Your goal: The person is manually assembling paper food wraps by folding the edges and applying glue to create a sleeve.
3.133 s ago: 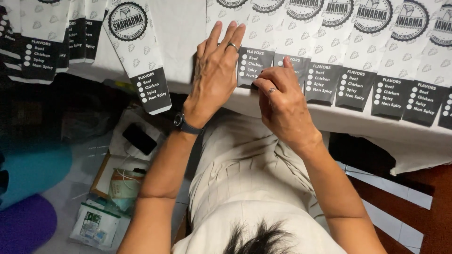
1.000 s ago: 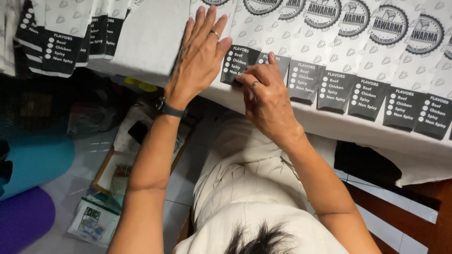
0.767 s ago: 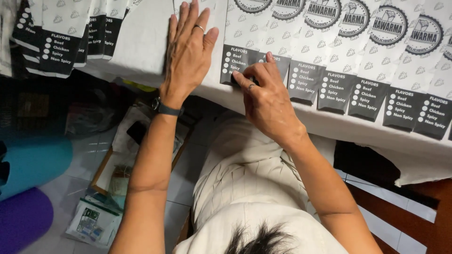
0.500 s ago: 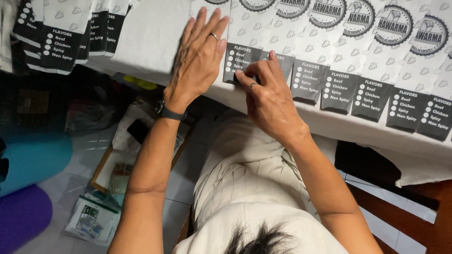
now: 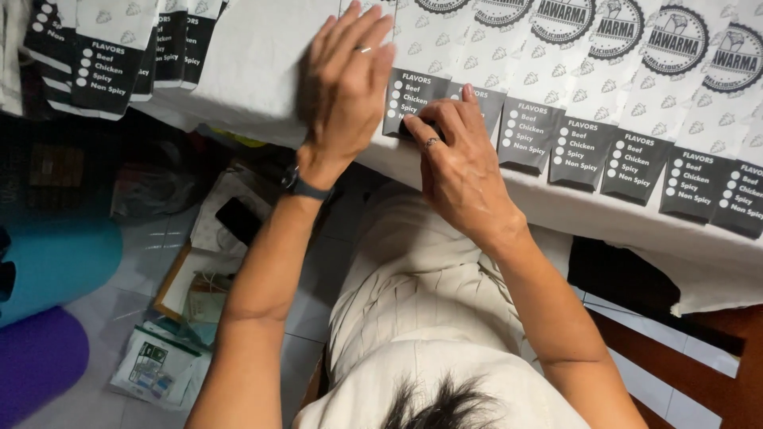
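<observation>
A row of white paper sleeves [image 5: 572, 87] with dark printed lower ends lies overlapping along the table edge. My left hand [image 5: 346, 83] hovers flat, fingers spread, over the white table cover just left of the row; it wears a ring and a dark wrist band. My right hand [image 5: 457, 163] pinches the dark lower end of the leftmost sleeve [image 5: 413, 99] between thumb and fingertips. Whether the left palm touches the paper cannot be made out.
A second stack of the same sleeves [image 5: 111, 56] lies at the upper left. Below the table are a blue roll [image 5: 56, 262], a purple roll [image 5: 36, 361], a cardboard box [image 5: 199, 290] and plastic packets [image 5: 155, 369]. A white cloth [image 5: 262, 71] covers the table.
My left hand has lifted and shifted slightly left of the row, then come back beside it. My right hand stays on the leftmost sleeve's dark end.
</observation>
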